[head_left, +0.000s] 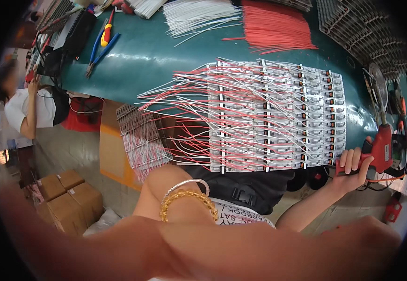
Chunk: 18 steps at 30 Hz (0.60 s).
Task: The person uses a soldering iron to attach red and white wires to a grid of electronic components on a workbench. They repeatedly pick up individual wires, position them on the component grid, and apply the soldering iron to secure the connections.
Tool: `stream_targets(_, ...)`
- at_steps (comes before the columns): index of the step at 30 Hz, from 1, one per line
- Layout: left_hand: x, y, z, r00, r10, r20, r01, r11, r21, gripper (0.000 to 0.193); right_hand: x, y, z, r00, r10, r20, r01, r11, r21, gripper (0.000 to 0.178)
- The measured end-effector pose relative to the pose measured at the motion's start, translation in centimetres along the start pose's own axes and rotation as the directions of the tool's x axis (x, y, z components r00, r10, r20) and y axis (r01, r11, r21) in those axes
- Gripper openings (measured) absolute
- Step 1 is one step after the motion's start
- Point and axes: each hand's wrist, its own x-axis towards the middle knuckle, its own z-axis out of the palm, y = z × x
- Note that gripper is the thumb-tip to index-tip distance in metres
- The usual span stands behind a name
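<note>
My right hand [351,168] is at the right edge of the bench, its fingers wrapped round the handle of a red and black glue gun [382,152]. Left of it lies a panel of small white circuit boards [278,117] in rows with dark connectors. Many thin red and white wires [185,100] run from the panel and hang past its left side. My left hand [180,248] is raised close to the camera and badly blurred, so its fingers cannot be made out. A gold bead bracelet [185,196] and a silver bangle [187,183] circle that arm.
White wires [201,18] and red wires [278,25] lie bundled at the back. Blue-handled pliers [101,49] rest back left. Metal racks [367,33] stand back right. Another wired panel [142,136] sits below the bench. Cardboard boxes [75,203] and another person [30,105] are at left.
</note>
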Motion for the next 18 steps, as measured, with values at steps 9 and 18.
stream_targets(9,1.8,-0.6,-1.1,0.996,-0.092,-0.018,0.094,0.987,0.129,0.016,0.0,0.3,-0.2,0.997,0.012,0.071,-0.015,0.999,0.036,0.040)
stream_targets(18,12.2,-6.6,-16.6,0.965,-0.180,0.190,-0.245,-0.365,0.898,0.021,-0.2,0.4,0.1,0.999,-0.001,0.039,0.000,1.000,0.023,0.044)
